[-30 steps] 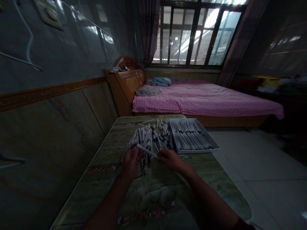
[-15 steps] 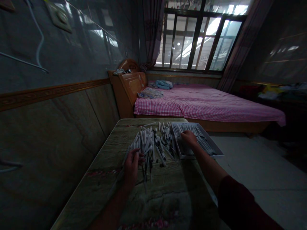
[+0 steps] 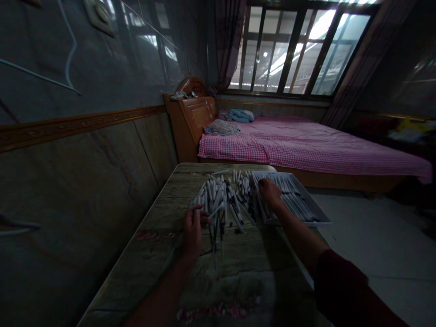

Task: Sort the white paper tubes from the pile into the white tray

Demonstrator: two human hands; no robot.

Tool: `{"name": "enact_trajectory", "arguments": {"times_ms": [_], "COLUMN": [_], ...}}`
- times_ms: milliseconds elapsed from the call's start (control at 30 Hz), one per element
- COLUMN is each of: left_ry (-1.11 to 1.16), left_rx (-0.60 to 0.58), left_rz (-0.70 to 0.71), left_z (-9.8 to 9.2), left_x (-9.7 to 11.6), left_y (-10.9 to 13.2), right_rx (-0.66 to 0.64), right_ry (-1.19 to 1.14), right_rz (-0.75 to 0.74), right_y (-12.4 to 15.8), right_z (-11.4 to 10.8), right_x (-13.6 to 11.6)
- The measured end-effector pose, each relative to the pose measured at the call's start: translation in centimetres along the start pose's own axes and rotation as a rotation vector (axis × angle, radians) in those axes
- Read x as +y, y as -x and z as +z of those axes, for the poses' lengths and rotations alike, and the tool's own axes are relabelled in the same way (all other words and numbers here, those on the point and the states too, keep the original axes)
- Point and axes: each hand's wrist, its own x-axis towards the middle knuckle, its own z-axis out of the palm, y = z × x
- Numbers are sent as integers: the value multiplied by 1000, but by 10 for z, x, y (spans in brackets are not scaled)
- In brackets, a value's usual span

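Note:
A heap of white pen-like tubes [image 3: 214, 193] lies on the table, mixed with dark caps and thin dark-tipped refills [image 3: 214, 236]. My left hand [image 3: 193, 227] rests at the near left edge of this heap, fingers loosely bent and apart, with nothing visible held. To the right, a shallow white tray [image 3: 311, 200] holds rows of slim white pens [image 3: 296, 206]. Over the tray's left part is my right hand [image 3: 270, 193], its fingers closed and pointing down. Whatever is between those fingertips is hidden by the hand and the dim light.
The table [image 3: 238, 277] has a marbled top with reddish patches. Along its left side runs a tiled wall [image 3: 112, 168]. Behind it stands a bed [image 3: 289, 141] with a pink checked sheet and a wooden headboard [image 3: 194, 116]. The tray overhangs the table's right edge, above pale floor [image 3: 368, 227].
The view has shifted, so the scene sits further right. My left hand's fingers look looser. My right hand stays over the tray, slightly further toward its left side.

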Motion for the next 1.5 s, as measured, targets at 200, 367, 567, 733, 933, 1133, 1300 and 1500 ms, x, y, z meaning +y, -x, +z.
{"name": "enact_trajectory", "arguments": {"times_ms": [200,367,567,733,933,1133,1300,1500], "left_ry": [51,54,-15,-29,-234,-113,46,184], "left_rx": [99,113,93,59,-272,-461,-358,-244], "left_rz": [-34,-65,-56,-88,-77,-160,-270,-300], "left_z": [-2,-6,-5,-3,0,4,2,0], "left_x": [-2,-3,-2,-3,-2,-1,-5,-2], "left_y": [-2,-3,-3,-4,2,7,3,-1], "right_rx": [-93,-158,-175,-77,89,123,61,-256], "right_ry": [-70,61,226,111,-82,-268,-376,-109], "right_rz": [-627,-944,-1010,-955,-1010,-1083,-733,-574], "right_y": [68,105,104,110,121,129,150,181], "right_z": [23,44,45,36,37,43,40,35], "right_x": [-50,-91,-104,-86,-67,-59,-52,-54]}}
